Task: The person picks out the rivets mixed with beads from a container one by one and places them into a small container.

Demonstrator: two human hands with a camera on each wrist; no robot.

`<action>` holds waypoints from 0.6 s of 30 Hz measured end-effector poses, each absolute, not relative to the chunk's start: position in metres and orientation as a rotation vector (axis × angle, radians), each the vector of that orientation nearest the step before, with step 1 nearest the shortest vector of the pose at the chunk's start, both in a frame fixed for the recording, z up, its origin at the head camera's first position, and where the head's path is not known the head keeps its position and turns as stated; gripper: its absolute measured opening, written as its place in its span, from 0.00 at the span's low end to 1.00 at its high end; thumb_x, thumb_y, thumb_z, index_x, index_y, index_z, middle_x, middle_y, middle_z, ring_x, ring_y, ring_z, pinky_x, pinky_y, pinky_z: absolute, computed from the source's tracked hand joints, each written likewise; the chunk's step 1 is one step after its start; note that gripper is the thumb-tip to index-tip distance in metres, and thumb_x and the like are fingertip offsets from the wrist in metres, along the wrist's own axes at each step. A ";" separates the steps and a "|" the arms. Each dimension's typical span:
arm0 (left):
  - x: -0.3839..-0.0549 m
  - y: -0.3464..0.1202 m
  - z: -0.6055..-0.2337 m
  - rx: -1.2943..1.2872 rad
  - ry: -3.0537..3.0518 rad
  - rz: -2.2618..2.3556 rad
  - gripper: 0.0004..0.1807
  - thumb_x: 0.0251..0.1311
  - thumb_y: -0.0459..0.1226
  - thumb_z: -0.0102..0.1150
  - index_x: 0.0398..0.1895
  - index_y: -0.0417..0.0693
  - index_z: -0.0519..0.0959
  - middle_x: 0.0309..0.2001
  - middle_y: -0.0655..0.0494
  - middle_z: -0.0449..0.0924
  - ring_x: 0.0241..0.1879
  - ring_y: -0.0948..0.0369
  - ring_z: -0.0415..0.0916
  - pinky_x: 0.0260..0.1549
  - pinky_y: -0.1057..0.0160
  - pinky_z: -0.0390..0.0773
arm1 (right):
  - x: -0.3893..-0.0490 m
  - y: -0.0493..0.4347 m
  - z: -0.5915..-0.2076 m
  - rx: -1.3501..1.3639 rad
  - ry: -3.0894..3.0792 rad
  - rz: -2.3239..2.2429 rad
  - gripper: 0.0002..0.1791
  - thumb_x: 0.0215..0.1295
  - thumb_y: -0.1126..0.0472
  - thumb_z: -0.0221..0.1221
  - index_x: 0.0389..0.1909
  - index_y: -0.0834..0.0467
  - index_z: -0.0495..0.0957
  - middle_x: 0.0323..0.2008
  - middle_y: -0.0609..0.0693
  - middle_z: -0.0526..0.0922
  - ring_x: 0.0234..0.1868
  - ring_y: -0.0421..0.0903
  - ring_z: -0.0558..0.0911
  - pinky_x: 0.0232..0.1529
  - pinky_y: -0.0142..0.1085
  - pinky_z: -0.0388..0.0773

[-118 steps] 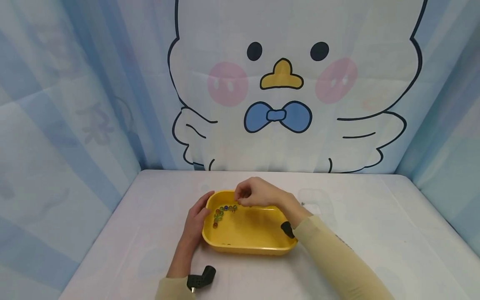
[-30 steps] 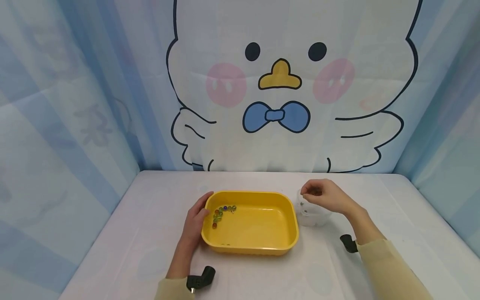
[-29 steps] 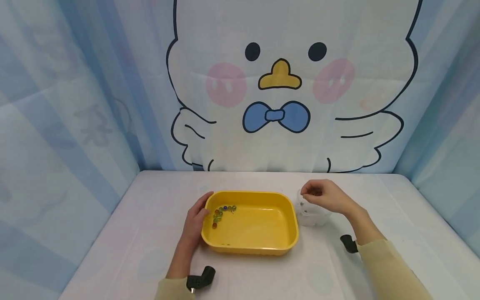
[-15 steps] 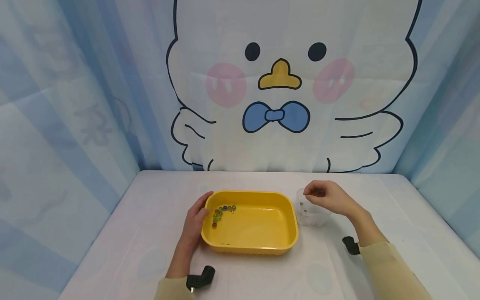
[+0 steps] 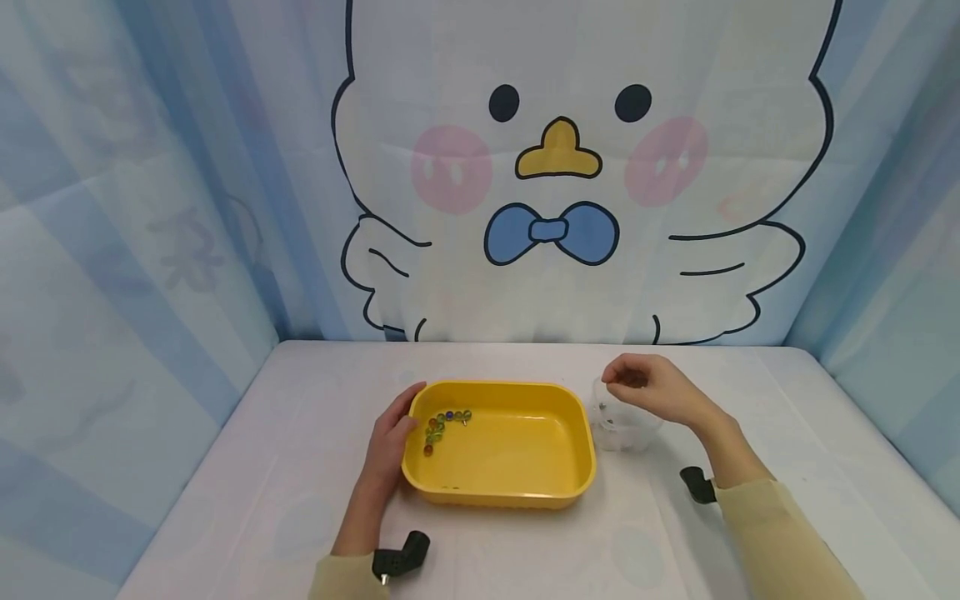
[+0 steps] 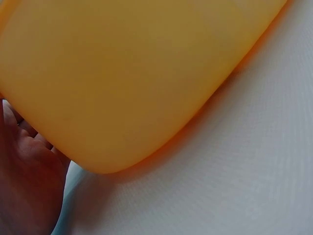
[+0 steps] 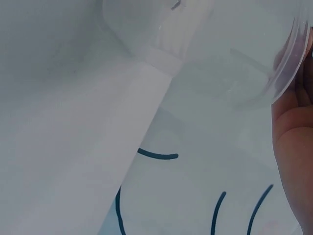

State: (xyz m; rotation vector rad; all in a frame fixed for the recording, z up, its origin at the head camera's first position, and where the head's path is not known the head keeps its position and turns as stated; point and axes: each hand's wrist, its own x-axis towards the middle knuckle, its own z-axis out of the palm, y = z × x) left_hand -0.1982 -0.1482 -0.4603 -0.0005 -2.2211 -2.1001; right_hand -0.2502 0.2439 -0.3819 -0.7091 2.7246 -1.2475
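My left hand [image 5: 390, 429] grips the left end of the yellow plastic tray [image 5: 510, 500], thumb at the rim and fingers along its outer side. In the left wrist view, part of the left hand [image 6: 29, 181] shows beside the tray wall [image 6: 122, 98]. A bent row of glass marbles [image 5: 432, 437], green, amber and blue, lies inside the tray's left end. My right hand [image 5: 660, 387] hovers over the clear plastic container [image 5: 626, 437], thumb and fingers curled together at its far-left rim. Whether anything tiny sits between the fingertips is hidden. The right wrist view shows the container rim [image 7: 291, 68] beside the hand.
A few tiny dark bits [image 5: 602, 406] show in the clear container, right beside the tray. The white-covered table [image 5: 315, 467] ends at a curtain [image 5: 562, 300] with a cartoon bird. Black wrist cameras [image 5: 401, 554] sit on both cuffs.
Since the earliest frame, my right hand has moved right from above the tray to the clear container. Over the last second it only shifts slightly. My left hand stays on the tray.
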 end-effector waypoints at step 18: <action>-0.199 -0.148 -0.462 0.009 -2.239 -2.081 0.32 0.65 0.29 0.40 0.74 0.45 0.67 0.74 0.49 0.63 0.73 0.52 0.58 0.72 0.50 0.54 | -0.260 0.222 -0.371 -0.805 2.728 -1.251 0.04 0.66 0.67 0.63 0.40 0.59 0.82 0.37 0.50 0.82 0.36 0.50 0.78 0.39 0.32 0.80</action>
